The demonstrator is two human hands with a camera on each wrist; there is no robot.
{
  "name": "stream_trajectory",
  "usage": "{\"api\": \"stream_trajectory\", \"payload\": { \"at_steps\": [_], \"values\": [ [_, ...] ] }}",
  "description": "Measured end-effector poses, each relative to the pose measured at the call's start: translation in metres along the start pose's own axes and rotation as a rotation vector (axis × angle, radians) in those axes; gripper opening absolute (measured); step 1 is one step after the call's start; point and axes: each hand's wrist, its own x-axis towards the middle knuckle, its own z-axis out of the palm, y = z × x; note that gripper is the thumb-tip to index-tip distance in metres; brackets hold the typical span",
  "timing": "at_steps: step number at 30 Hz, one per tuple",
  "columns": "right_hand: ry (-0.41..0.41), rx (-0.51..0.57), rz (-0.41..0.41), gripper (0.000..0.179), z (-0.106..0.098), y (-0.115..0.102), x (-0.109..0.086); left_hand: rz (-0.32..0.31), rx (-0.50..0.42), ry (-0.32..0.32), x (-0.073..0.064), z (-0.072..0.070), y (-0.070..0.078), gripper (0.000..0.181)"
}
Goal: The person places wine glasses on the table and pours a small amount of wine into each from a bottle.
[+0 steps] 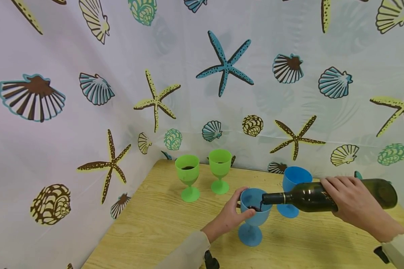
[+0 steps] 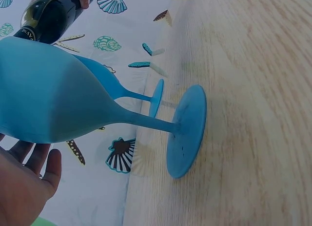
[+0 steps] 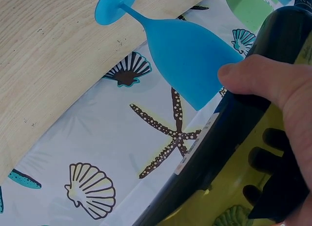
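My right hand (image 1: 351, 198) grips a dark green wine bottle (image 1: 309, 198) lying almost level, its neck over the rim of the nearer blue goblet (image 1: 250, 233). Dark liquid runs from the mouth into that goblet, where a little dark liquid shows. Around the goblet's bowl my left hand (image 1: 227, 216) curls, thumb on the near side and fingers on the far side. The goblet's foot stands on the table in the left wrist view. In the right wrist view, fingers show through the bottle's glass. Behind the bottle stands a second blue goblet (image 1: 291, 177), partly hidden.
Two green goblets, the left one (image 1: 187, 173) and the right one (image 1: 220, 168), stand toward the table's back left; dark liquid shows in the left one. The wooden table (image 1: 148, 224) meets a white curtain (image 1: 188, 48) printed with shells and starfish at the back and left.
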Motion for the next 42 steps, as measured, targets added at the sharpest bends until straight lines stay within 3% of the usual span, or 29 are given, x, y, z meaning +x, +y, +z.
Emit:
{"api": "stream_trajectory", "payload": {
  "at_steps": [42],
  "values": [
    [0.000,-0.005,-0.012,0.091,-0.0036,-0.0002,0.0020,0.009,-0.003,-0.004,0.0000,-0.0003,0.0002,0.067]
  ]
}}
